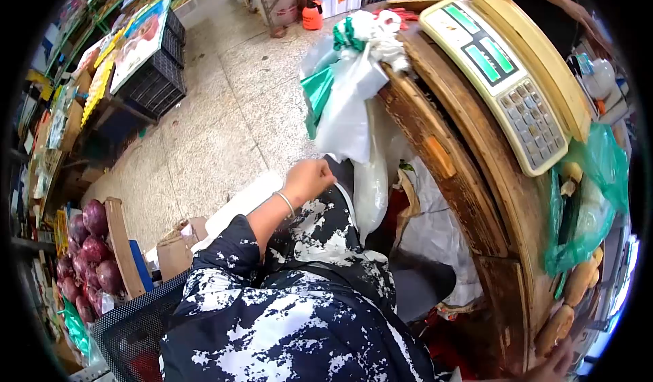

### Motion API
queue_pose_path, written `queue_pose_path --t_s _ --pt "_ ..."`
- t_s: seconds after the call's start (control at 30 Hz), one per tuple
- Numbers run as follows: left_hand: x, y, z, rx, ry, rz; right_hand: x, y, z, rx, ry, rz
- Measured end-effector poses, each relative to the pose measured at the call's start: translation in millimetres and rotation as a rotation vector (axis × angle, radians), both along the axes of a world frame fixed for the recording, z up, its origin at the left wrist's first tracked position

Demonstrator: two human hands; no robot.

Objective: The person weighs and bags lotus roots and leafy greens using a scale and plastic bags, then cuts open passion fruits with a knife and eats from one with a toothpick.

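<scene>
Bags (347,124) of thin plastic film, white, clear and green, hung in a bunch from the near corner of the wooden worktop (507,205), with the lower ends loose beside the person's lap. The left hand (309,180) was just below the white film, fingers curled in and tips drawn together; whether it touched the film or pinched a fold of it could not be told. The right hand (554,365) was at the lower right, near the brown produce (578,283); it was blurred and cut off, so its grip could not be determined.

Handling characteristics (judged from appearance): the film was very light, limp and probably slippery, with little stiffness of its own. It was likely to cling to neighbouring layers, and to stretch or tear under a sharp pull or a fingernail. Breakage was not a concern.

Grip point: the gathered top (388,45), where the layers bunched thickly, offered the firmest hold. For one bag alone, a free edge taken between thumb and fingertip pads was the better choice, with the rest of the bunch steadied. A grip at mid-length risked taking several layers together. The scale (503,83) stood clear of the hanging ends.
</scene>
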State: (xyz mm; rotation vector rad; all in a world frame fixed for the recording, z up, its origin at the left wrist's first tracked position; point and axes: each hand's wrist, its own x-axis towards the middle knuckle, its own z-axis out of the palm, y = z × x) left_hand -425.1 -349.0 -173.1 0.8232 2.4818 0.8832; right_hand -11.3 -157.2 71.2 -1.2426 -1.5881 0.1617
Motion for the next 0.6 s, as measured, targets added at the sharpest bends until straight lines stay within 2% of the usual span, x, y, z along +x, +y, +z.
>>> queue_pose_path --t_s 0.03,0.07,0.13,0.17,0.2,0.27,0.3,0.33,0.37,0.5,0.57,0.6 --pt "-6 -2 5 0.042 -0.031 0.069 -31 -5 -8 0.119 0.040 0.324" --pt "-9 -1 5 0.048 -0.032 0.072 20 19 -29 -0.269 0.061 0.362" --pt "-16 9 1 0.378 0.043 0.183 -73 -14 -33 -0.150 -0.095 0.446" --pt "-22 15 6 0.426 0.166 0.212 -97 -20 -44 -0.228 -0.026 0.622" --pt "-24 26 17 0.436 0.161 0.212 -114 -23 -62 -0.308 0.041 0.793" --pt "-30 50 39 0.659 0.450 0.314 -150 -37 -71 -0.445 0.017 0.885" --pt "-41 62 37 0.688 0.424 0.318 -169 -47 -70 -0.476 -0.021 0.940" --pt "-57 67 38 0.682 0.520 0.260 -184 -57 -73 -0.518 -0.030 1.005" --pt "-65 70 38 0.671 0.613 0.199 -190 -62 -75 -0.514 -0.030 0.997" --pt "-76 70 36 0.712 0.682 0.133 -208 -64 -88 -0.692 -0.045 0.976" --pt "-74 63 46 0.671 0.442 0.140 -219 -62 -90 -0.796 -0.073 0.927" --pt "-75 62 49 0.673 0.436 0.135 -225 -62 -92 -0.797 -0.072 0.919"
